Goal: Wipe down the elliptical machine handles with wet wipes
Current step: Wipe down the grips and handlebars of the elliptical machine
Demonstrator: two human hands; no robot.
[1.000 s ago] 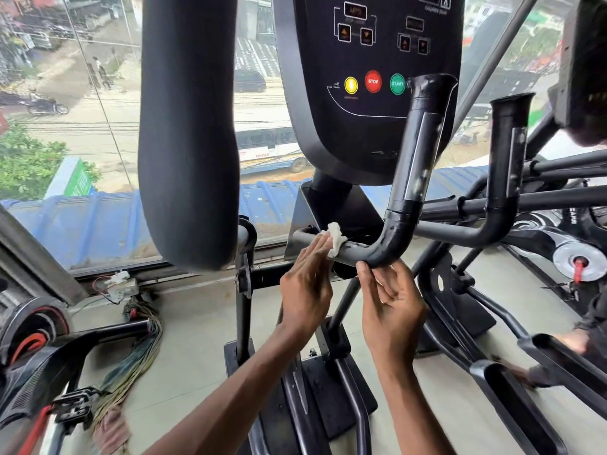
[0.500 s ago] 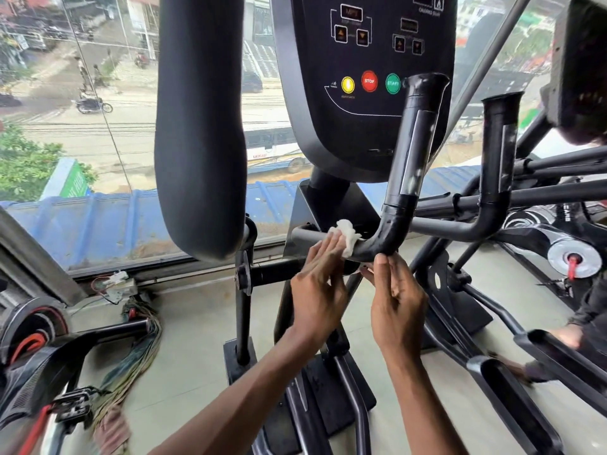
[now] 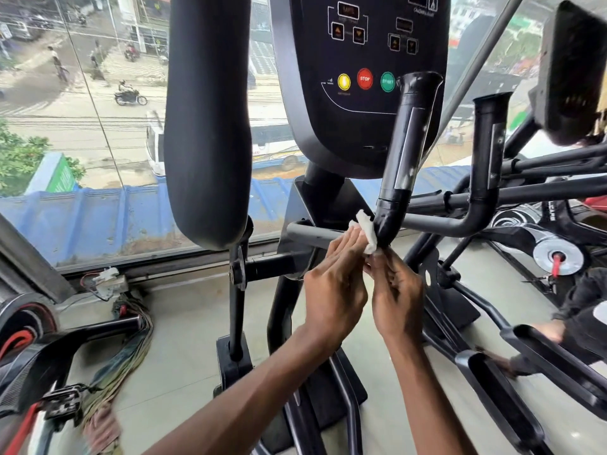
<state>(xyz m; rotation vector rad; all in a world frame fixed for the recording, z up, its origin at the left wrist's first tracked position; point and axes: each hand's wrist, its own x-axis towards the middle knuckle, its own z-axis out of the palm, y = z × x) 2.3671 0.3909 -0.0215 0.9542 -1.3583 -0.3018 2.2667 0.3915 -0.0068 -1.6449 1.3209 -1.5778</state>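
Note:
A small white wet wipe (image 3: 367, 232) is wrapped on the elliptical's fixed black handle (image 3: 407, 142), just left of its lower bend where it meets the grey crossbar (image 3: 308, 236). My left hand (image 3: 331, 284) presses the wipe against the bar with straight fingers; its thumb is hidden. My right hand (image 3: 397, 297) reaches up under the bend, and its fingertips pinch the wipe's lower end. The thick padded moving handle (image 3: 207, 126) hangs to the left, apart from both hands.
The console (image 3: 361, 77) with yellow, red and green buttons sits right behind the handle. A second upright handle (image 3: 489, 152) and a neighbouring machine stand to the right. Pedals (image 3: 499, 395), another person's foot, loose cables (image 3: 131, 349) and a window wall surround me.
My left hand has slid the wipe rightward along the crossbar up to the bend. My right hand has moved from cupping the bend to meet the wipe's lower end.

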